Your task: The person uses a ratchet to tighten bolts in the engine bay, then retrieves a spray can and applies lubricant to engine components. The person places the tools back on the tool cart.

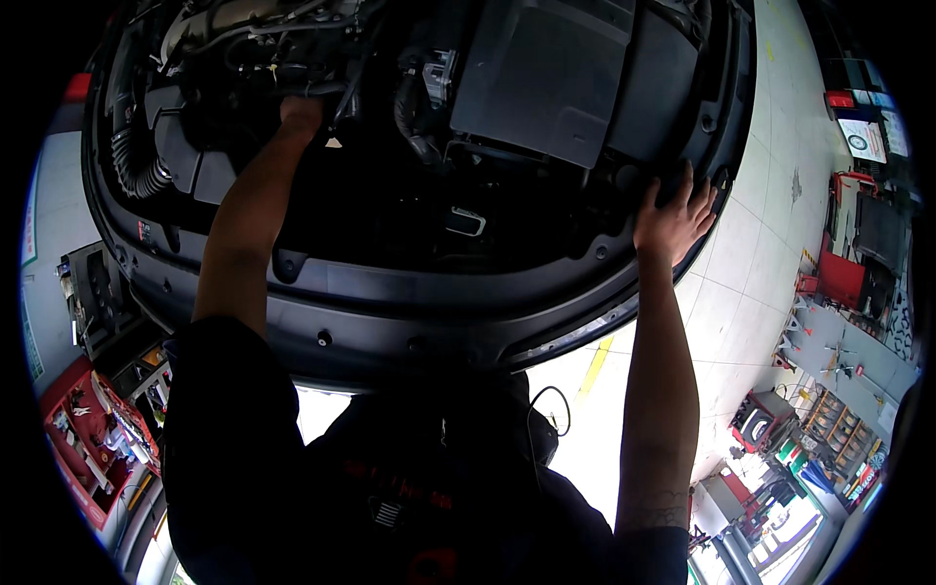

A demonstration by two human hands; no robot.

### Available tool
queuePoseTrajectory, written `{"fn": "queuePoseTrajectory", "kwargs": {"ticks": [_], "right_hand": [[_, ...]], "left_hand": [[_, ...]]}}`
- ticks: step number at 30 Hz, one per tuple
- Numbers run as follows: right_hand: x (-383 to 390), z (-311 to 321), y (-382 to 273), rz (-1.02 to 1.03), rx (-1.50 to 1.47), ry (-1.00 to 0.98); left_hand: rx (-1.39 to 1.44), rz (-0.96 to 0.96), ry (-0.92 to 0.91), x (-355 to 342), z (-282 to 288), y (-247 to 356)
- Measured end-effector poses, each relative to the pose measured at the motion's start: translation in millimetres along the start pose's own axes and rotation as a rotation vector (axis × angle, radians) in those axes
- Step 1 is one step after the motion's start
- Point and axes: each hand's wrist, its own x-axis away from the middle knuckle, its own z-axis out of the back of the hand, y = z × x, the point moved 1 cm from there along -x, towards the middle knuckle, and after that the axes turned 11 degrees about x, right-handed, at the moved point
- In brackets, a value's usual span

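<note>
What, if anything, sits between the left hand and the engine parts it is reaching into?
Nothing visible blocks it. The left hand is already down among the hoses and dark engine parts, its fingers hidden behind them. The right hand rests spread on the front edge of the engine bay, apart from that spot.

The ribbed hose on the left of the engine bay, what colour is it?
The ribbed hose is black, seen in the head view.
</note>
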Motion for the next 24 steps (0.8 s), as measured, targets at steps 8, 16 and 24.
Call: {"fn": "queuePoseTrajectory", "kwargs": {"ticks": [8, 16, 24], "right_hand": [[-0.8, -0.6, -1.4, 0.006, -0.012, 0.008], [-0.9, 3.0, -2.0, -0.005, -0.011, -0.028], [1.1, 3.2, -1.7, -0.023, -0.003, -0.05]], "left_hand": [[0.191, 0.011, 0.251, -15.6, -25.5, -7.2], [0.056, -0.023, 0.245, 0.0, -15.7, 2.2], [0.047, -0.009, 0.095, 30.5, 15.5, 12.6]]}}
